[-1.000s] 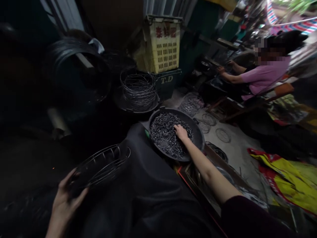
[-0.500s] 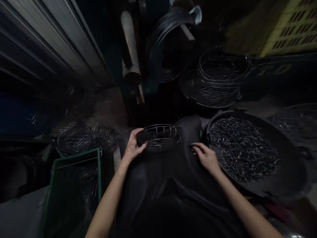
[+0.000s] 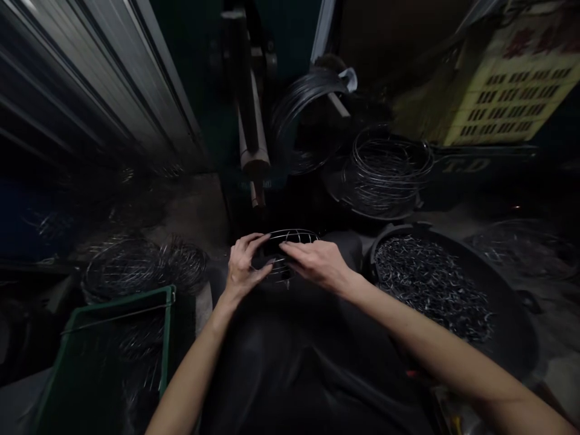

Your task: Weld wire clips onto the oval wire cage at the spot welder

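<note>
A round wire frame (image 3: 292, 233), made of thin shiny rings joined by short cross wires, stands over my lap on a dark apron (image 3: 290, 350). My left hand (image 3: 241, 266) grips its left side, thumb on the lower ring and fingers on the upper one. Across the front of the frame reaches my right hand (image 3: 324, 263), its fingers pressed together and pointing left between the rings. Whatever the right fingertips pinch is too small or hidden to name. Part of the frame's right side is behind that hand.
A wide black basin (image 3: 516, 338) of small bent metal pieces (image 3: 430, 287) stands at right. At left are a green crate (image 3: 168, 338) and wire rings (image 3: 122, 269). Ahead, a machine arm (image 3: 254, 133) points down near wire coils (image 3: 385, 166); a yellow crate (image 3: 502, 103) stands behind.
My right hand has moved left from beside the basin to the wire frame. My left hand keeps its grip on the frame. The head view has shifted a little.
</note>
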A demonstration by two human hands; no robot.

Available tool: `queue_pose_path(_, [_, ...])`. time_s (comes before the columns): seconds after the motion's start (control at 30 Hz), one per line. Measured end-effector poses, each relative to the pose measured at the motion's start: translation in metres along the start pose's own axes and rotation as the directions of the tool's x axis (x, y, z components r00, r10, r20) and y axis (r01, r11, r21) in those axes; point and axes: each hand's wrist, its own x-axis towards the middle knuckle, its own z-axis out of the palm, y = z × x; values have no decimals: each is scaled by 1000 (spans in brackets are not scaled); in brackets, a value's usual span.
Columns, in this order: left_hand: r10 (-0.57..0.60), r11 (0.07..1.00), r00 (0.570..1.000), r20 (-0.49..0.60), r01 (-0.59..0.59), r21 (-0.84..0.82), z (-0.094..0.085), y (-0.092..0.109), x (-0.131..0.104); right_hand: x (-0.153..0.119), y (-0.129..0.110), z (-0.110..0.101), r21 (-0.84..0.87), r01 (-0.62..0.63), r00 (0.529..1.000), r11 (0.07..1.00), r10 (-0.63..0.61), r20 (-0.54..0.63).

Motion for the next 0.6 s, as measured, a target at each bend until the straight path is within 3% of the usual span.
queue_pose_path(0.1, [-12, 1000, 1000, -12, 12, -14, -6, -1, 0, 6, 5, 10, -244, 210, 970, 947, -232, -67])
queue_pose_path(0.23, [-10, 997, 999, -48, 6, -80, -12, -9, -1, 13, 9, 11, -348, 325, 885, 879, -413, -217])
queue_pose_path(0.6, [66, 988, 980, -188, -91, -126, -15, -28, 11, 41, 13, 2, -413, 390, 810, 823, -519, -271])
